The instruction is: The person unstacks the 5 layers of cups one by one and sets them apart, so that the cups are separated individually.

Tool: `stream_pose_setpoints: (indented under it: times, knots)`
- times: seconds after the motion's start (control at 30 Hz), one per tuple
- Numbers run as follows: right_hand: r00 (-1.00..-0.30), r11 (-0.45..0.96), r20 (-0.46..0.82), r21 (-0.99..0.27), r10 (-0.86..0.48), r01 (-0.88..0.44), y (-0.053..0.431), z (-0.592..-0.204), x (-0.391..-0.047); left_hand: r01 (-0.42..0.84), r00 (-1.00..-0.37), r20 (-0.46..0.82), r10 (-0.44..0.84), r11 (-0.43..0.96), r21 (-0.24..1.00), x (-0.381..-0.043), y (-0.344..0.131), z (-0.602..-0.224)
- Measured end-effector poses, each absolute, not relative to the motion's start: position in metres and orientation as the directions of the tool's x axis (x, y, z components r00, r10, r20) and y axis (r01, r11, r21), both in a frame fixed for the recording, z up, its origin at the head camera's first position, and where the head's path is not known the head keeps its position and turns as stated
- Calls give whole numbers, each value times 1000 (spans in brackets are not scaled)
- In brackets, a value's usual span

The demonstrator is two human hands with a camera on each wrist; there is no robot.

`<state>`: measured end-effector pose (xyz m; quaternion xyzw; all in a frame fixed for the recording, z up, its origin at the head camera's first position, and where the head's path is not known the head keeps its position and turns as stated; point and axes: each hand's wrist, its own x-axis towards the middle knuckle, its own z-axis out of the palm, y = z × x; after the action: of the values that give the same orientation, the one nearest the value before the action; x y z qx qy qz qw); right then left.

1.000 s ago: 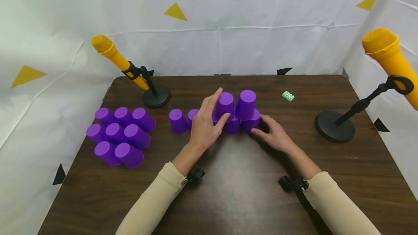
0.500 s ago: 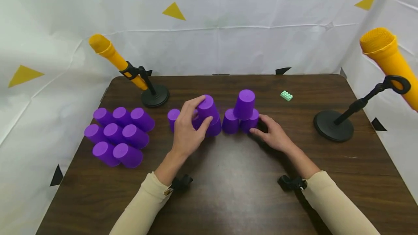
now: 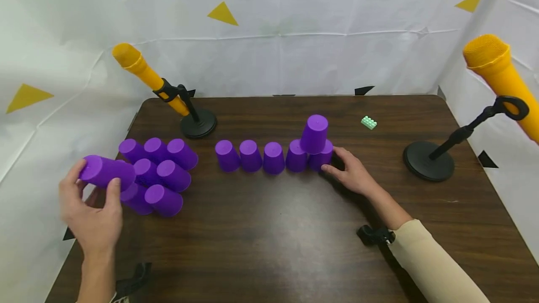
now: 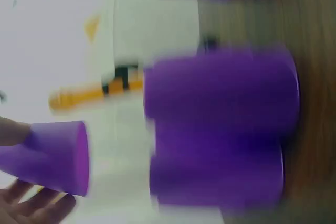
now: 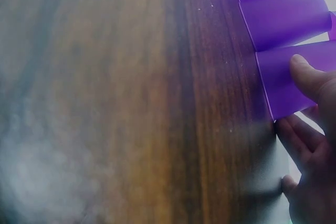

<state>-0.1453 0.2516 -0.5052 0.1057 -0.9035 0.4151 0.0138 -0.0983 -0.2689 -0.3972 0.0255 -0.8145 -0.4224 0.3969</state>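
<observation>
From the head camera, here's the left hand (image 3: 90, 212), out at the left of the table (image 3: 261, 237), and it has a purple cup (image 3: 110, 173) pinched between thumb and fingers, tipped over sideways with its closed end to the left! It overlaps the cluster of cups (image 3: 173, 176), all standing upside down. Over to the middle: a row of five cups (image 3: 251, 157), and look, a top cup (image 3: 315, 134) straddling the two at the right end! The right hand (image 3: 353, 174) is there too, thumb and fingers around the end cup (image 3: 323, 158). Farther back sits a green brick (image 3: 368, 122), with yellow microphones on stands at left (image 3: 147, 74) and right (image 3: 511, 78).

To the left wrist: plenty of blur, but the held cup is up off the table, thumb on one side, fingers on the other, its mouth facing down.

And the right wrist: thumb laid on the end cup's side, fingers by its bottom rim, that cup standing on the table! How firmly it's pressed, can't tell.
</observation>
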Motion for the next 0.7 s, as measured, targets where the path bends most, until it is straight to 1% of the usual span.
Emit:
stream_pose_setpoints:
  times: [0.07, 0.17, 0.27, 0.33, 0.53, 0.7]
  knots:
    - [-977, 632, 112, -748, -181, -203, 251, -504, -145, 152, -696, 581, -422, 704, 694, -99, -296, -409]
    - [-978, 634, 105, -748, -179, -197, 250, -503, -145, -25, -751, 465, -468, 725, 689, -98, -320, -422]
    - [-978, 640, 100, -744, -181, -194, 250, -504, -145, -124, -800, 351, -487, 706, 697, -98, -331, -434]
    - [-977, 640, 101, -743, -186, -198, 250, -504, -145, -159, -818, 295, -493, 687, 709, -99, -335, -442]
    - [-977, 639, 108, -742, -183, -201, 250, -503, -146, -194, -857, 165, -488, 604, 773, -107, -344, -461]
    - [-978, 646, 100, -737, -183, -196, 251, -504, -146, -183, -881, 136, -453, 591, 786, -111, -347, -472]
